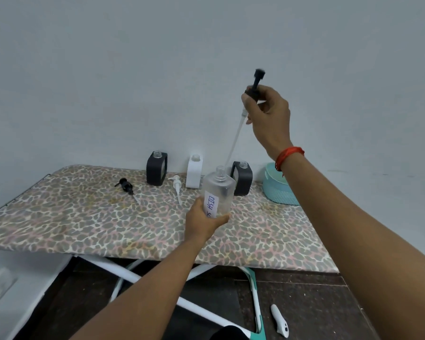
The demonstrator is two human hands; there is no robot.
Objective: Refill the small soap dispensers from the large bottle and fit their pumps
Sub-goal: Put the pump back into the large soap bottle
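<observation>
Soft even light, wide-angle edge distortion

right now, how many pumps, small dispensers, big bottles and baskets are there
pumps: 3 (held black pump in right hand, loose black pump, white pump)
small dispensers: 3 (left black dispenser, white dispenser, right black dispenser)
large bottle: 1, in left hand
teal basket: 1
total: 8

A leopard-print covered board (84, 224) on white crossed legs carries, along the wall, a left black rectangular dispenser (156, 168), a white rectangular dispenser (194, 172), a right black rectangular dispenser (243, 179) and a teal latticed basket (277, 190), apparently plastic. In front lie a small black pump (125, 185) and a white pump (177, 187).
</observation>
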